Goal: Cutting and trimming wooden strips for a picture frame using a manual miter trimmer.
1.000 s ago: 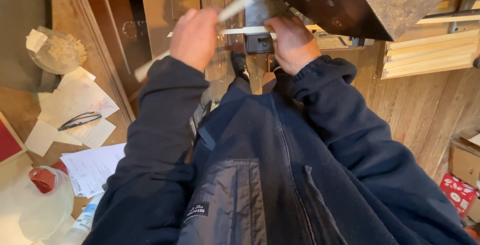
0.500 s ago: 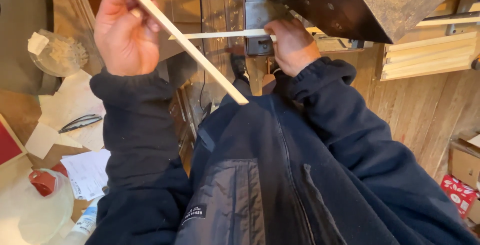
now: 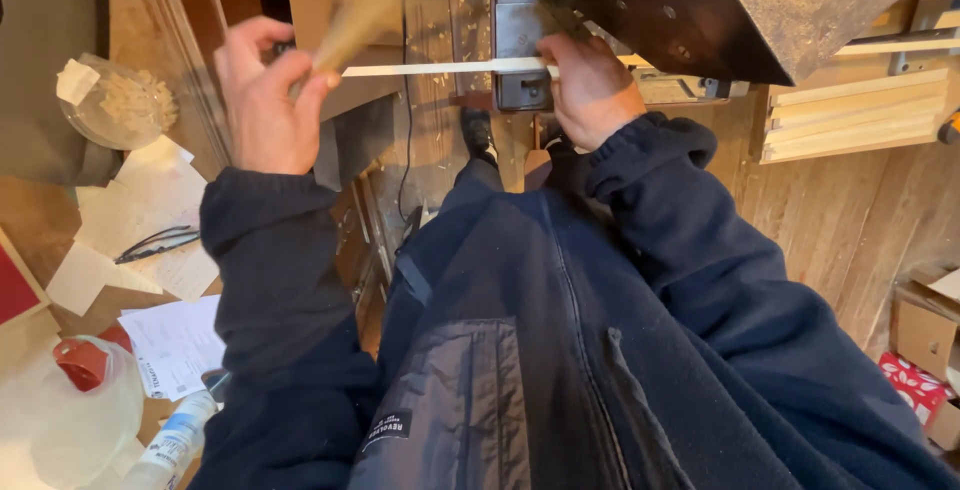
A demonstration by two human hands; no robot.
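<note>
My left hand (image 3: 265,100) is raised at the upper left and grips a thin wooden strip (image 3: 375,12), which is blurred and points up to the right. My right hand (image 3: 590,85) rests on a second thin pale strip (image 3: 440,69) that lies level in front of a dark metal machine (image 3: 700,0). Its fingers press that strip near the machine's black front block (image 3: 522,50). Both arms wear dark blue fleece sleeves.
Stacked wooden slats (image 3: 850,115) lie at the right of the machine. At the left are scattered papers (image 3: 150,200), eyeglasses (image 3: 155,243), a clear bowl of shavings (image 3: 120,105), a plastic jug with a red cap (image 3: 80,390) and a small bottle (image 3: 175,440). Cardboard boxes (image 3: 925,335) stand at the lower right.
My left hand has lifted one strip away from the machine, swung it out to the left and now tilts it upward. The right hand stays on the level strip.
</note>
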